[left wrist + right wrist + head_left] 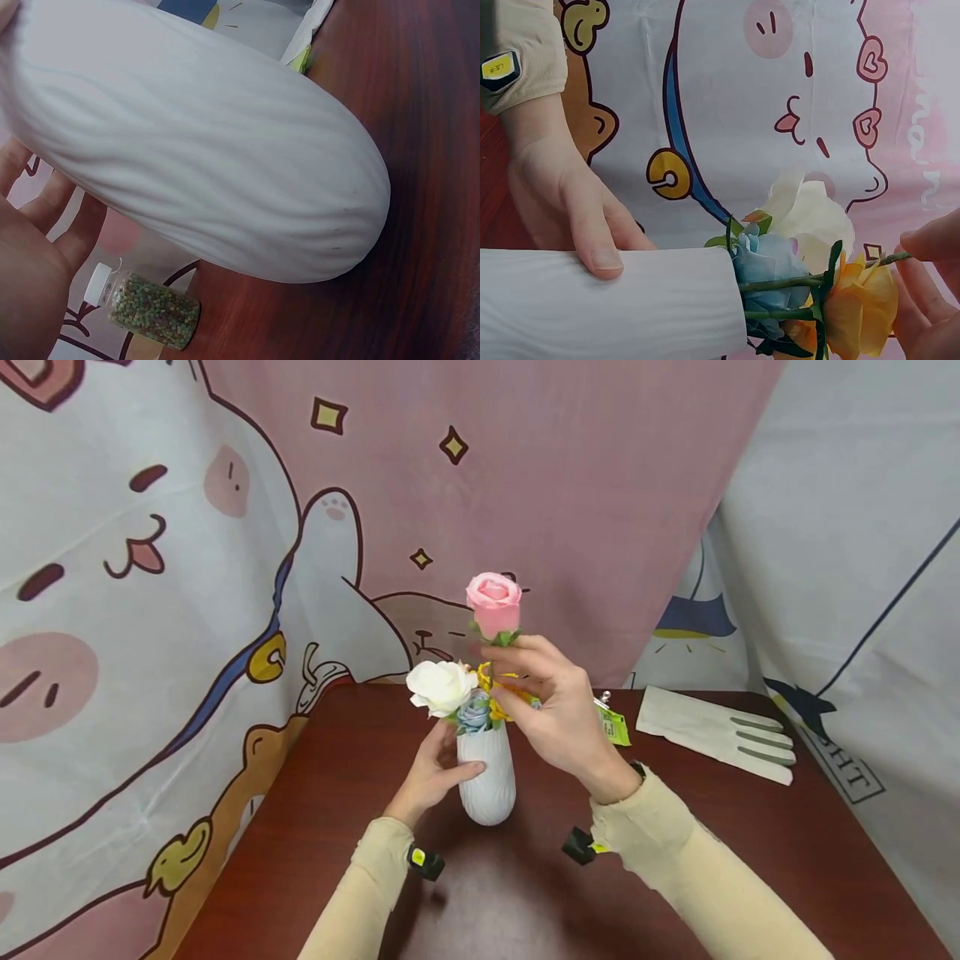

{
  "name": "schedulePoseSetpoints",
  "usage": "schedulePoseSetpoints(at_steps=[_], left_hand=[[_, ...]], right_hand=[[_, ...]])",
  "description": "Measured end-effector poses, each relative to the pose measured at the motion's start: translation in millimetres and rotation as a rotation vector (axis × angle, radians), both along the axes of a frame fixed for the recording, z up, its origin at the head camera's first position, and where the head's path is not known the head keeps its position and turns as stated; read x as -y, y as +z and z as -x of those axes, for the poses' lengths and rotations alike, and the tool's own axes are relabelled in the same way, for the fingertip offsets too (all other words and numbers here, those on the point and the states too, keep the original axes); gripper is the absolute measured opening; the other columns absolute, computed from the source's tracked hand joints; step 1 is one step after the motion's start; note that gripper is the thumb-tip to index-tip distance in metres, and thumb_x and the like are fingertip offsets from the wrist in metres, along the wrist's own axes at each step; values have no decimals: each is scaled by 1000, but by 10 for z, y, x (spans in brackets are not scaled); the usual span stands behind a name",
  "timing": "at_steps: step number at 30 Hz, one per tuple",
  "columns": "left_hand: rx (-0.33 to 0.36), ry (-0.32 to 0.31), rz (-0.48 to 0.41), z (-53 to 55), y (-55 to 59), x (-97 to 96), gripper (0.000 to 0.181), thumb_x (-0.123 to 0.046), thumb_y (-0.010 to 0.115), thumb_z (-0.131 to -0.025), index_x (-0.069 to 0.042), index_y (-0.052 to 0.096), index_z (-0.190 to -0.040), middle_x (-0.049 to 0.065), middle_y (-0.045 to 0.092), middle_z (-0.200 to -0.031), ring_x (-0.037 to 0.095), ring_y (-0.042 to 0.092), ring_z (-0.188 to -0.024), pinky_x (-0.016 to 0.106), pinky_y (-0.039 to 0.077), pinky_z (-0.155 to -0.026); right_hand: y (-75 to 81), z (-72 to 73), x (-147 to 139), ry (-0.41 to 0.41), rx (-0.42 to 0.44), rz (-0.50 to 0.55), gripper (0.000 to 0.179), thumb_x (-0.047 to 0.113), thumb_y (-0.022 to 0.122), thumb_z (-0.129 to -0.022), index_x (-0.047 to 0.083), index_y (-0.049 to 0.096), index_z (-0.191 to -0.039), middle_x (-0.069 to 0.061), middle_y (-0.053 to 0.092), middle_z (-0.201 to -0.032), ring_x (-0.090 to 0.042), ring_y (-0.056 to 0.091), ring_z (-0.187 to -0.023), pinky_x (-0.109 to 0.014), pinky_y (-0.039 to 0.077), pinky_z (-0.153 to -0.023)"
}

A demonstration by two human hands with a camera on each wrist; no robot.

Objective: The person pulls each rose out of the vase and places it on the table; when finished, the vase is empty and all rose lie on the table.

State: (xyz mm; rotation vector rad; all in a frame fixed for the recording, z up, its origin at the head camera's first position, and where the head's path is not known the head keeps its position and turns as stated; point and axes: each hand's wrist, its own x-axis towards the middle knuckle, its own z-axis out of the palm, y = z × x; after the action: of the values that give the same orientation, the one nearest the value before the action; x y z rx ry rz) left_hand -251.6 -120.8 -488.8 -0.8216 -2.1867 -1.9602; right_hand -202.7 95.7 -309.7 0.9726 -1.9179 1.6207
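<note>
A white ribbed vase point(487, 789) is on the table, steadied by my left hand point(431, 777), whose thumb lies across its front while the fingers go behind. My right hand point(558, 706) pinches the green stem of a pink rose point(495, 597) just under the bloom, above the vase mouth. Out of the vase come a white flower point(442, 687), a blue rose point(473, 712) and a yellow flower point(862, 307). In the right wrist view the pinched stem point(889, 259) runs past the yellow flower; its lower end is hidden among the blooms.
A white glove point(690, 727) with grey between its fingers lies on the dark red table point(360, 752) at the right. Beside it is a green packet point(615, 727). A white-capped bottle of green beads point(154, 309) shows in the left wrist view. Printed cloth point(600, 510) hangs behind.
</note>
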Motion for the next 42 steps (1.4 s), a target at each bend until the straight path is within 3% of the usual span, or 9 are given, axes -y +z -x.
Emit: schedulePoseSetpoints(at_steps=[8,16,22,29,38,42], left_hand=[[-18,1,-11,7,-3,-2,84,-24,88,-86,-21,45,-158,7,55,-154,32,58,-136,59,48,-106],[-22,3,-18,10,-3,-9,83,-19,87,-87,-16,45,-158,11,55,-154,32,57,-135,56,49,-105],[-24,11,-12,-3,-6,-13,84,-21,87,-87,-19,44,-159,9,54,-156,32,57,-136,60,48,-105],[-23,7,-20,-11,-14,-17,82,-18,87,-87,-16,44,-158,11,54,-155,32,58,-134,61,48,-104],[-31,2,-22,-1,-25,-18,86,-23,87,-87,-18,41,-160,9,51,-158,31,55,-138,54,48,-107],[-34,-4,-31,-1,-28,-19,86,-17,87,-87,-15,41,-160,11,52,-157,30,55,-138,50,49,-107]], right_hand=[[5,32,15,-27,17,40,49,-18,73,-86,-1,70,-132,-11,61,-130,-24,67,-104,-33,61,-90],[37,21,41,-81,6,42,48,-17,73,-86,2,72,-130,-9,63,-129,-23,68,-104,-39,60,-92],[49,32,51,-126,-39,47,52,-15,75,-87,4,70,-135,-11,61,-131,-23,68,-105,-31,63,-78],[84,69,32,-171,-92,152,54,-15,77,-86,2,68,-136,-13,62,-127,-29,66,-103,-28,62,-74],[114,163,-64,-193,-30,256,55,-18,77,-84,-1,67,-135,-10,71,-124,-25,69,-104,-31,62,-80],[140,186,-94,-200,11,307,53,-18,77,-83,1,68,-132,-9,73,-119,-25,70,-105,-31,62,-83]])
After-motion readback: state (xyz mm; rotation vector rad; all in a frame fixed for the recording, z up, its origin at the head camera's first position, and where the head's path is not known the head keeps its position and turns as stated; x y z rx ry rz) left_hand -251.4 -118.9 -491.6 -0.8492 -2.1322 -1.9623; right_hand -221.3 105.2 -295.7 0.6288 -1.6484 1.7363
